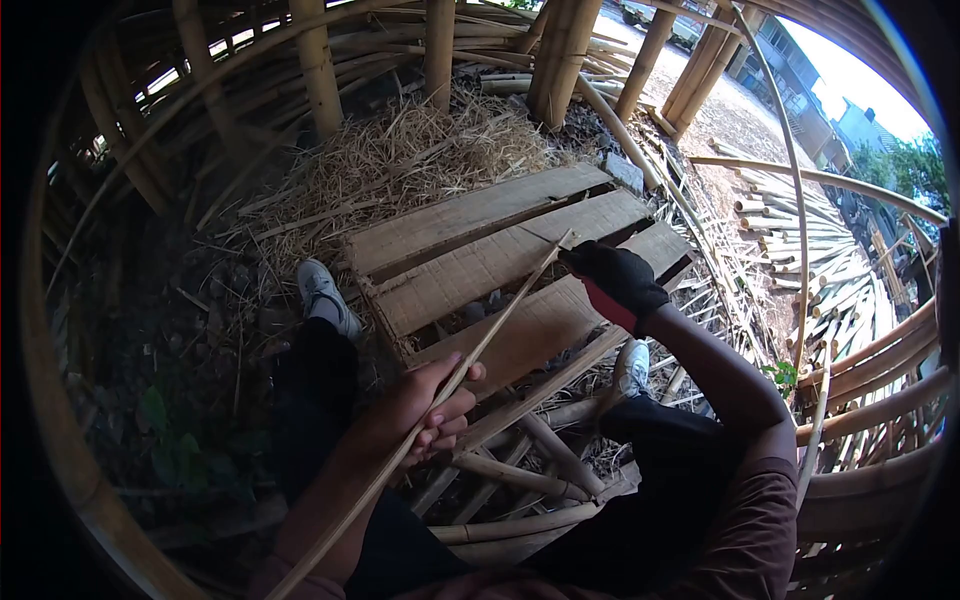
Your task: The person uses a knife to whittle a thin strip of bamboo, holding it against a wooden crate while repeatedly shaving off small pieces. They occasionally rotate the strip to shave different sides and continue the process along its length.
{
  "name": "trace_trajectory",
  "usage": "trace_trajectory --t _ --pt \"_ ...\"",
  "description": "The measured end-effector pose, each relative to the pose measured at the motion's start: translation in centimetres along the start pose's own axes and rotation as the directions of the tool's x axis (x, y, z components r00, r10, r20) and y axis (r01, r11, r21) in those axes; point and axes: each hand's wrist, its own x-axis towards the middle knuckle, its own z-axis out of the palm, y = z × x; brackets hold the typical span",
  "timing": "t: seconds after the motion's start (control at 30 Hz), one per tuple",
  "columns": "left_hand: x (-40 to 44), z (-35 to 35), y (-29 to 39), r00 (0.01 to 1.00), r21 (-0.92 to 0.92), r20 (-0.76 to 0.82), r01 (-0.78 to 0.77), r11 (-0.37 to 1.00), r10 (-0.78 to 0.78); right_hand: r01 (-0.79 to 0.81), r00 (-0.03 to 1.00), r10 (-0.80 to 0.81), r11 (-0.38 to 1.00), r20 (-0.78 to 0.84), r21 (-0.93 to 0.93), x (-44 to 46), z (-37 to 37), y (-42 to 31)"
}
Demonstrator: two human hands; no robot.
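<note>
My bare left hand [440, 410] is wrapped round a long, split bamboo strip [500, 333], which slants from my lower left up over the wooden slats. In a black and red glove, my right hand [618, 282] is closed near the strip's far end. A thin, dark, pointed knife [538, 236] appears to stick out of the glove to the left, close to the strip's tip; its handle is hidden in the fist. Under both lies a low wooden slatted platform [500, 250] with gaps between its boards.
Dry shavings [400, 165] are heaped behind the platform. Upright bamboo posts [438, 55] stand at the back. Cut bamboo poles [825, 250] lie stacked outside on the right. A thin bent cane [795, 190] rises at the right, and bamboo pieces [530, 478] lie between my legs.
</note>
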Motion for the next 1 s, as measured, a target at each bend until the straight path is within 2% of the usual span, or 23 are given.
trace_trajectory --t 0.03,0.1,0.17,0.23,0.33,0.37,0.47,0.57,0.6,0.63,0.7,0.8,0.93,1.0 --pt "0.1 -0.1 0.0 1.000 -0.040 0.013 0.010 0.999 -0.010 0.155 0.988 -0.155 0.987 -0.018 0.038 -0.9 0.5 -1.1" --pt "0.1 -0.1 0.0 0.999 -0.081 0.025 0.024 0.996 -0.022 0.206 0.978 -0.206 0.979 0.033 -0.005 -1.2 0.6 -1.4" --pt "0.0 0.0 -0.1 0.999 -0.092 -0.011 0.037 0.995 -0.038 0.018 0.999 -0.006 0.953 0.038 -0.301 0.1 0.8 1.1" --pt "0.0 0.0 -0.1 0.999 -0.115 0.006 0.046 0.992 -0.045 -0.160 0.971 0.228 0.839 0.069 -0.520 2.4 0.1 8.5" --pt "0.3 -0.6 -0.1 0.998 -0.161 0.052 0.050 0.986 -0.042 -0.358 0.933 0.327 0.812 -0.149 -0.461 2.9 -1.4 10.1" --pt "0.4 -0.9 -0.2 0.995 -0.190 0.084 0.062 0.980 -0.047 -0.353 0.935 0.320 0.814 -0.150 -0.462 2.9 -1.0 10.3" --pt "0.2 -0.5 0.1 0.996 -0.190 0.072 0.057 0.980 -0.044 -0.167 0.975 0.108 0.931 -0.193 -0.325 2.1 -0.2 6.4" --pt "0.2 -0.6 -0.1 0.997 -0.187 0.067 0.051 0.981 -0.039 -0.129 0.971 0.054 0.940 -0.235 -0.316 0.7 0.4 4.0" --pt "0.3 -0.7 0.0 0.997 -0.201 0.073 0.050 0.978 -0.036 -0.204 0.965 0.133 0.920 -0.224 -0.335 0.5 0.2 3.5" --pt "0.3 -0.7 0.0 0.997 -0.200 0.074 0.047 0.979 -0.033 -0.203 0.965 0.130 0.920 -0.227 -0.336 0.3 0.1 3.6" --pt "0.3 -0.8 -0.1 0.996 -0.180 0.078 0.048 0.982 -0.034 -0.193 0.955 0.063 0.872 -0.289 -0.450 0.1 -0.1 3.7" --pt "0.3 -0.6 -0.1 0.997 -0.182 0.066 0.045 0.982 -0.034 -0.207 0.968 0.096 0.829 -0.232 -0.520 -0.1 -0.8 3.1" --pt "0.3 -0.6 0.0 0.997 -0.178 0.066 0.051 0.983 -0.040 -0.190 0.974 0.092 0.834 -0.208 -0.519 0.0 -0.8 3.0" --pt "0.2 -0.6 -0.1 0.997 -0.182 0.063 0.049 0.982 -0.038 -0.154 0.988 0.138 0.775 -0.073 -0.613 0.3 -0.6 3.2"
